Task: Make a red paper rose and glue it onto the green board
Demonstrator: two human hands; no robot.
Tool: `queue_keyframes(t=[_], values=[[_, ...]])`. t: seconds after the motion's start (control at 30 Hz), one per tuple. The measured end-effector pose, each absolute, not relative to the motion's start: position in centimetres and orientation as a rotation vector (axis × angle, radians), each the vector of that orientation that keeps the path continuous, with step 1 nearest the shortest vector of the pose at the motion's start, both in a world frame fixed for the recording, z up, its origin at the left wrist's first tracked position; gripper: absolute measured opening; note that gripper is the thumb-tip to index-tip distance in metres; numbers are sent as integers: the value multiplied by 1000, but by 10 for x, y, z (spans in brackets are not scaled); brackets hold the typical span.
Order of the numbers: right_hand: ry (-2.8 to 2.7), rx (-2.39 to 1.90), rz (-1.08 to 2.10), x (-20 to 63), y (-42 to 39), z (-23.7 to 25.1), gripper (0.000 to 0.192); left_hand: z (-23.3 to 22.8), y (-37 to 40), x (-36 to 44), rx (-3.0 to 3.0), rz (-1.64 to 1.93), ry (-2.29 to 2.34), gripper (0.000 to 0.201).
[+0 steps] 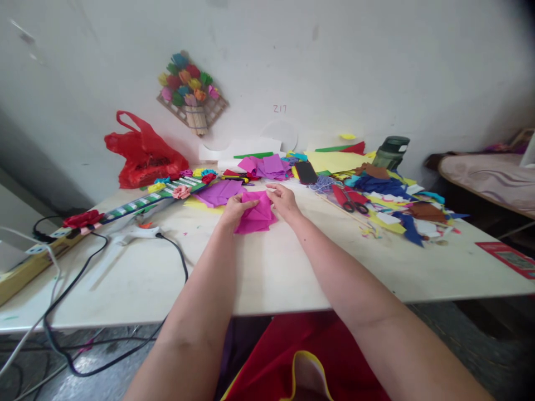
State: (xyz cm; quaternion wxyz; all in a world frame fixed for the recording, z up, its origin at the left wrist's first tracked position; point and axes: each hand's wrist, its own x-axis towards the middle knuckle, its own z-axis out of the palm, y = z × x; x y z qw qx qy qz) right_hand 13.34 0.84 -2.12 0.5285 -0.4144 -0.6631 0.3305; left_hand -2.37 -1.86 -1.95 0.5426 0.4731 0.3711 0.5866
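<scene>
Bright magenta crepe paper (256, 217) lies in layered, overlapping squares near the middle of the table. My left hand (237, 209) is closed on its left side, the thumb stretched over the top sheet. At the upper right corner of the paper, my right hand (284, 201) pinches the edge between thumb and fingers. Just behind my left hand rests a stack of purple paper (221, 192), partly on a yellow sheet (200, 206). Farther back is a pile of lilac-pink paper pieces (267, 166).
A white glue gun (142, 232) with a black cord lies left, beside a flower-trimmed strip (142, 208) and a red plastic bag (146, 150). To the right are scissors (355, 208), a thin stick (340, 207), a phone (306, 172), coloured scraps (384, 186) and a dark bottle (392, 152).
</scene>
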Motion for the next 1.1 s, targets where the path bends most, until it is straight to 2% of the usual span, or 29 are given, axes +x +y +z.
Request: queue_keyframes(t=[0.2,0.43,0.6,0.87,1.1], values=[[-1611,-1025,833,136,0,-10,11,-17,-21,-23,1081,1358,878,28],[-1674,-954,1055,147,-6,2,21,-15,-23,-23,1069,1341,879,32],[-1761,-878,1093,153,-6,2,28,-16,-23,-23,1089,1315,870,32],[-1881,-865,949,151,-5,2,25,-12,-26,-21,1066,1331,860,30],[-1857,-893,976,153,-9,6,11,-16,-22,-23,1078,1334,847,26]])
